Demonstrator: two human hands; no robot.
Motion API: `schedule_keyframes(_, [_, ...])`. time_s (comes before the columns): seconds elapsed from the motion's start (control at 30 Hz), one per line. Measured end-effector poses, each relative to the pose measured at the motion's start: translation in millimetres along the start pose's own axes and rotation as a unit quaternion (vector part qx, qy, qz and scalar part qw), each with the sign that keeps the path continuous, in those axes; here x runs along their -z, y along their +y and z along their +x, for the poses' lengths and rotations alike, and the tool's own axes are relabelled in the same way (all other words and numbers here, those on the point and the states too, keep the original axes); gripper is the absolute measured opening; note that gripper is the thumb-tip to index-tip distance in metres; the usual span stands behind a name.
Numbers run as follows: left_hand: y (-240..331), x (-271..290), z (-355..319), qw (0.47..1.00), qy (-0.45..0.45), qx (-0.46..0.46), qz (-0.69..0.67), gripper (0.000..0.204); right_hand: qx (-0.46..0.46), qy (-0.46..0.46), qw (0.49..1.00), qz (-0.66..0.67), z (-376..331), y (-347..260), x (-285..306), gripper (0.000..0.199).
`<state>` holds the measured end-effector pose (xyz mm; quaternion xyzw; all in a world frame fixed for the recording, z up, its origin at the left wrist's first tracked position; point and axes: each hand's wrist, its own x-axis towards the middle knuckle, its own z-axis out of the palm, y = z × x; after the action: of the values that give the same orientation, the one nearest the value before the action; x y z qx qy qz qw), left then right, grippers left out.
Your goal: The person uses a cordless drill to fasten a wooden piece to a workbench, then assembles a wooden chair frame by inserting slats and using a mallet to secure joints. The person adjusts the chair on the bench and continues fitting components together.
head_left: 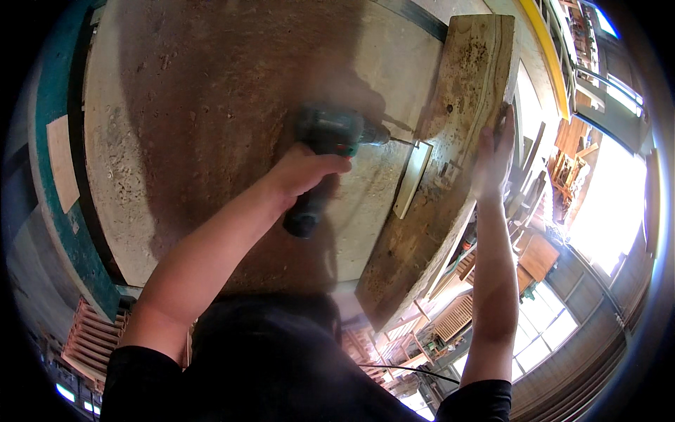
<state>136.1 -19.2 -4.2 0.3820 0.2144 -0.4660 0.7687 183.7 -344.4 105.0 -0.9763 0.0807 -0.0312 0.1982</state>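
Note:
My left hand point(306, 172) is wrapped round the grip of a dark cordless drill point(327, 130). The drill points right, and the tip of its thin bit point(402, 141) meets the upper end of a short pale strip point(413, 179). That strip lies along the left side of a thick, stained wooden plank point(464, 98), which runs slantwise from upper right to lower middle. Against the plank's right edge my right hand point(493, 156) lies flat with its fingers stretched out. The exact contact at the bit's tip is too small to make out.
Under the drill spreads a worn, pale work surface point(387, 63), partly shadowed. A green frame point(49, 183) bounds it at the left, with a small wooden piece point(63, 162) on it. A yellow rail point(545, 46) runs at upper right. Timber and slatted wood point(453, 316) stand beyond.

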Motion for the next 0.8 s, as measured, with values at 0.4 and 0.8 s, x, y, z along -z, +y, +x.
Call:
schedule_keyframes(0.4, [5.4, -4.2, -2.2, 1.000, 0.005, 0.017, -0.001, 0.021, 0.018, 0.010, 0.999, -0.025, -1.7, -3.2, 0.4, 0.067])
schedule_keyframes(0.8, [1.9, -2.7, -0.3, 1.000, 0.018, 0.007, 0.010, 0.023, 0.015, 0.007, 1.000, -0.010, -0.9, -2.8, -0.3, 0.064])
